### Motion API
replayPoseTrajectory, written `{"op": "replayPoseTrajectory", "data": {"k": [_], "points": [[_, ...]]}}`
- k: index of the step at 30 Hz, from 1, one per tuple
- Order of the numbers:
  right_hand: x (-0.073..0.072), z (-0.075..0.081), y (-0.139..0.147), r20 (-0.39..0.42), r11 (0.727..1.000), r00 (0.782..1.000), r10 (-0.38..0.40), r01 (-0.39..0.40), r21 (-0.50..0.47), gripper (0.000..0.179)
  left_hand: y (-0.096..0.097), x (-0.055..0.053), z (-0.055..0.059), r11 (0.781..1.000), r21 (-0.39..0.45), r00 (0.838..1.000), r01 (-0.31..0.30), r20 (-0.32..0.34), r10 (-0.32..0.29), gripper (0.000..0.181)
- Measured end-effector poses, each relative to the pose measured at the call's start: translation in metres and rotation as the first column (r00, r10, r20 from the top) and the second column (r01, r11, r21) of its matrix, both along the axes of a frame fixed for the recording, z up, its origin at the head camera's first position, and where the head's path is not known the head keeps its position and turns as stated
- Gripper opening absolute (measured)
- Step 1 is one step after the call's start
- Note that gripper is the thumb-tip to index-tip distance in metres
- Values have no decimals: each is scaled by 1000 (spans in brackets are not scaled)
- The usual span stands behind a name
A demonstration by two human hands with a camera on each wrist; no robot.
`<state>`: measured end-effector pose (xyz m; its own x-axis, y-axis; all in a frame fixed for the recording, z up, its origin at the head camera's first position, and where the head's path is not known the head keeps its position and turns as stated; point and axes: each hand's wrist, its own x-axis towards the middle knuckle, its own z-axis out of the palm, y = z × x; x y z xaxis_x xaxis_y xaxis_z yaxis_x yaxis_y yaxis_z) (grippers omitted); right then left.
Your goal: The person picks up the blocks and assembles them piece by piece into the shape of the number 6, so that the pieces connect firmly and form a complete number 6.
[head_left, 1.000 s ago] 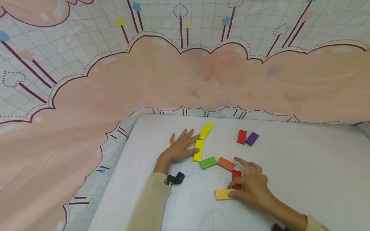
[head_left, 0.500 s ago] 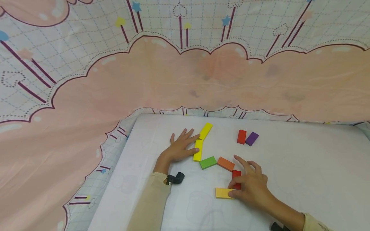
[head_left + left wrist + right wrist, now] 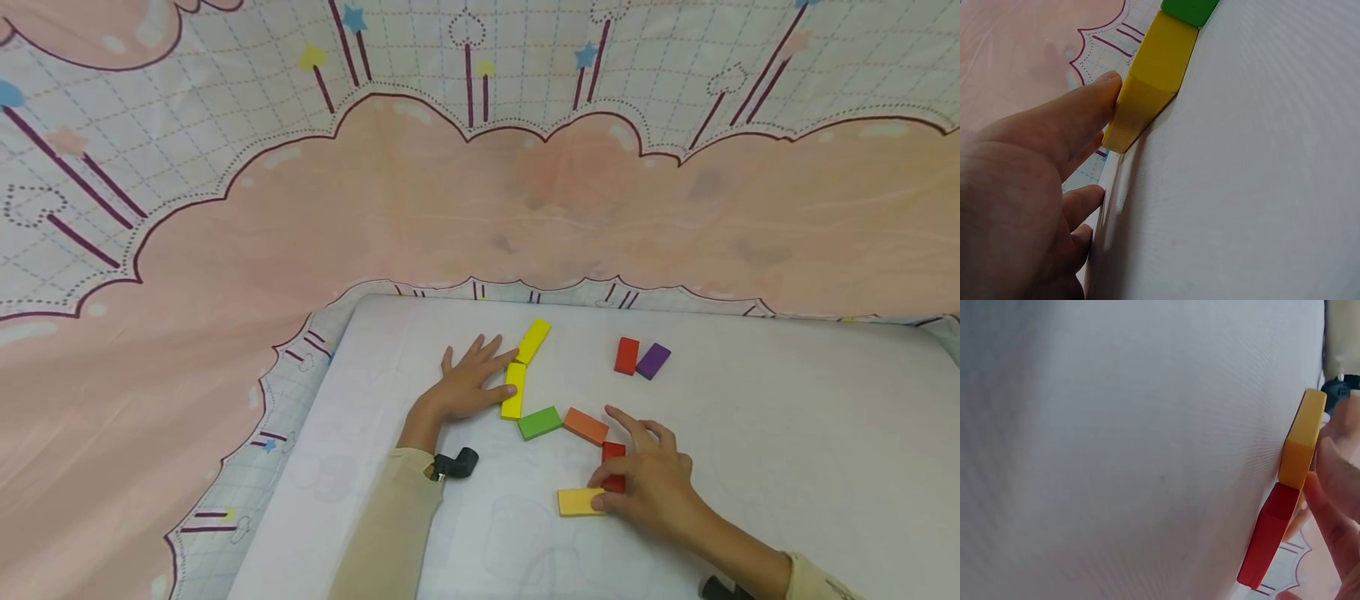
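Observation:
In the head view my left hand (image 3: 468, 383) lies with fingers spread at the left of the chain of flat blocks. Its thumb touches the lower yellow block (image 3: 513, 400), and the index fingertip reaches the upper yellow block (image 3: 535, 340). The left wrist view shows that thumb against a yellow block (image 3: 1160, 56). My right hand (image 3: 656, 483) pinches the right end of an amber block (image 3: 576, 502) between thumb and index finger; its other fingers stay extended. That end meets a red block (image 3: 613, 454), partly hidden by the hand.
A green block (image 3: 540, 423) and an orange block (image 3: 587, 426) link the yellow pair to the red one. Farther back lie another red block (image 3: 627, 356) and a purple block (image 3: 654, 361). All rest on a white table (image 3: 810, 433) before a patterned curtain (image 3: 487, 208).
The amber block has shifted slightly away from me, toward the red block, with my right hand on it. My left hand has stayed in place.

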<state>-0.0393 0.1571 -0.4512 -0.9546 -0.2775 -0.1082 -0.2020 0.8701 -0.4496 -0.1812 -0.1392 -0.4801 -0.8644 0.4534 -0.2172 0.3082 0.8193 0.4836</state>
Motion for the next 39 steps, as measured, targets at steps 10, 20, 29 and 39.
{"op": "replayPoseTrajectory", "data": {"k": [10, 20, 29, 39], "points": [[0, 1, -1, 36, 1000, 999, 0, 0, 1, 28, 0, 0, 0, 1000, 2, 1000, -5, 0, 5, 69], [1, 1, -1, 51, 1000, 999, -9, 10, -17, 30, -1, -1, -2, 1000, -3, 1000, 2, -1, -2, 70], [-3, 1, 3, 46, 999, 999, 10, -8, -53, 27, -1, -1, 0, 1000, -2, 1000, 2, 2, -2, 70], [-45, 14, 29, 4, 982, 997, -74, 73, -176, 18, -1, 0, 0, 1000, -2, 1000, 5, 9, -5, 69]]}}
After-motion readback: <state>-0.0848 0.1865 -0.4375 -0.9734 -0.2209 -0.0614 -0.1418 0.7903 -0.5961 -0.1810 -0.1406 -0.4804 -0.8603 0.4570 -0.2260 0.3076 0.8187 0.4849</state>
